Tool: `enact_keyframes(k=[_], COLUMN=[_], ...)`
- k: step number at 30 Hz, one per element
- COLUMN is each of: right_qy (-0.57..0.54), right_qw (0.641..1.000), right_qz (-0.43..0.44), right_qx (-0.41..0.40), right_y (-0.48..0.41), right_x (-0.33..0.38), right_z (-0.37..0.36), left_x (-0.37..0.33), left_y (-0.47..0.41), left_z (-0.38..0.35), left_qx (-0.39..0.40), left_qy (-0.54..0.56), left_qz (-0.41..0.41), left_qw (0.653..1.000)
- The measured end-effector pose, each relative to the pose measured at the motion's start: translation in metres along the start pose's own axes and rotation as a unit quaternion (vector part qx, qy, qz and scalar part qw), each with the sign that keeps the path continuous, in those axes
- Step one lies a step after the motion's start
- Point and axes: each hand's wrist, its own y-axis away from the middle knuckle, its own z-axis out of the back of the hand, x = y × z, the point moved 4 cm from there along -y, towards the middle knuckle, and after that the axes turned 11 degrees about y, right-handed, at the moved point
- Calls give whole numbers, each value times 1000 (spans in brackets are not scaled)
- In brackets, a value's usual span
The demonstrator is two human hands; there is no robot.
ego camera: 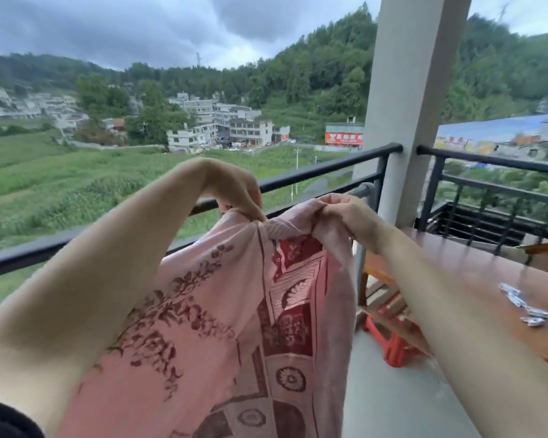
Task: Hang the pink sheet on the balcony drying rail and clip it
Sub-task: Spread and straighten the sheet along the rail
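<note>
Both my bare arms reach forward and up, my left hand (pixel 238 191) bent sharply down at the wrist, fingers pinching the pink sheet (pixel 222 311); my right hand (pixel 348 216) grips its bunched edge alongside.

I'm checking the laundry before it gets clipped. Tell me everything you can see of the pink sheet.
The pink sheet is thin cloth, pale pink with dark red floral sprays and bordered panels of medallions and leaves. Its top is bunched: the left hand and the right hand each grip a gathered fold, and the rest hangs in loose folds before the black railing. It is not yet draped over any rail, and no clip shows on it.
</note>
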Motion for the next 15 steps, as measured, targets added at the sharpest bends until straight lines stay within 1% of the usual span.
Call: enact_keyframes(k=[1, 2, 4, 5, 6, 7, 9, 10, 12, 13, 15], right_qy=[20, 48, 107, 129, 143, 141, 80, 44, 7, -2, -14], right_qw=[999, 995, 979, 975, 977, 984, 996, 999, 999, 1000, 999], right_qz=[5, 3, -8, -4, 5, 17, 27, 24, 2, -8, -25], right_qx=[40, 86, 171, 181, 156, 107, 7, -19, -33, -28, -34], right_y=[-5, -8, -12, -16, -22, -30, -45, -50, -54, -54, -51], right_x=[9, 16, 23, 24, 24, 24, 16, 10, -4, -12, -30], right_z=[2, 4, 9, 13, 20, 29, 51, 61, 78, 84, 97], left_x=[-2, -3, -5, -6, -8, -11, -23, -30, -49, -57, -70], left_y=[-7, -15, -30, -38, -46, -54, -73, -85, -106, -116, -135], left_z=[12, 26, 50, 59, 66, 71, 73, 71, 62, 56, 42], left_qx=[-24, -63, -140, -162, -174, -180, -196, -211, -236, -235, -195], left_qy=[-9, -3, 76, 128, 177, 223, 285, 294, 282, 273, 256], left_qz=[-19, -45, -108, -139, -167, -189, -207, -208, -204, -198, -174], left_qw=[999, 997, 981, 968, 954, 939, 915, 909, 907, 912, 931])
